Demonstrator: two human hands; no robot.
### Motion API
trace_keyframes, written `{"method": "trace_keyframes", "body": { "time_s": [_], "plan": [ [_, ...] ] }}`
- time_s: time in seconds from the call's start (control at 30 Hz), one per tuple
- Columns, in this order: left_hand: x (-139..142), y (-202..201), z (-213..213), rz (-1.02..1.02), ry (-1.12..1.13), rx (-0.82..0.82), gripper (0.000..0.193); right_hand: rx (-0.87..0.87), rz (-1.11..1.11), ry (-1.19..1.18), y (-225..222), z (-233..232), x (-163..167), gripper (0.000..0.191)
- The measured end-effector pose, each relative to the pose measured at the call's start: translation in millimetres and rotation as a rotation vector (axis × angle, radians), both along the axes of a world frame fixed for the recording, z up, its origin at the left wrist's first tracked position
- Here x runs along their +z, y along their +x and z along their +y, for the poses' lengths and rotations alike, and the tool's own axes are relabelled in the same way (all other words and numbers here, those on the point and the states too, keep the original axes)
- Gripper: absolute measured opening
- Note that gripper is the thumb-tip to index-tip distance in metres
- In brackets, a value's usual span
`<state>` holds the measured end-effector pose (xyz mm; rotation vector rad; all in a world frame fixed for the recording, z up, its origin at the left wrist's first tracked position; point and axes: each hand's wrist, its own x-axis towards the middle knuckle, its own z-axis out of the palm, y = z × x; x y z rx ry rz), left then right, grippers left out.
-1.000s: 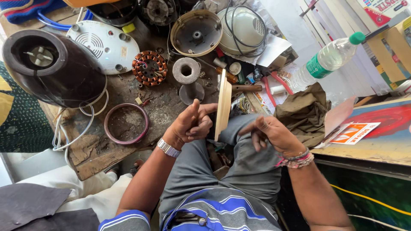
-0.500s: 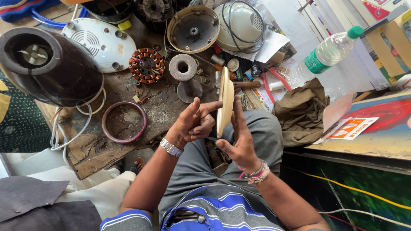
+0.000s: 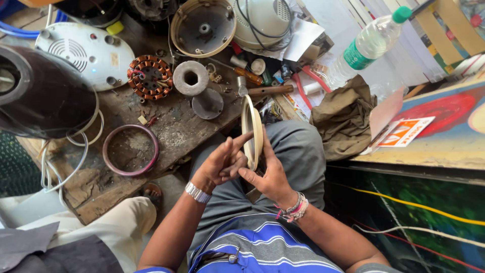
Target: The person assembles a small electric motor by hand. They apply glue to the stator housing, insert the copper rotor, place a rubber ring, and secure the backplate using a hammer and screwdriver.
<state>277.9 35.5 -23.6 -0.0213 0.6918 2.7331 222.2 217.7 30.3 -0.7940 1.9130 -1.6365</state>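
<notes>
I hold a round cream-coloured cover on edge above my lap, so it shows as a thin ring. My left hand grips its lower left rim with a finger stretched along it. My right hand presses flat against its right side. A metal watch is on my left wrist and several coloured bands are on my right wrist.
The worn wooden bench carries a copper-wound stator, a grey spool, a purple ring, a white vented base, a dark appliance body, round covers, a hammer and pliers. A water bottle and brown cloth lie right.
My right hand has come off my thigh and moved left to the cream cover, which now stands between both hands. The left hand has kept its hold.
</notes>
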Motion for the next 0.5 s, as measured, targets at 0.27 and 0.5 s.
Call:
{"method": "trace_keyframes", "body": {
  "time_s": [0.27, 0.5],
  "plan": [
    [24.3, 74.0, -17.2, -0.263, -0.367, 0.286, 0.103, 0.441, -0.398, -0.115, 23.9, -12.0, -1.7, 0.102],
    [60.4, 94.1, -47.0, -0.529, -0.777, 0.522, 0.092, 0.563, -0.353, -0.026, 47.4, -50.0, -29.9, 0.103]
  ]
}}
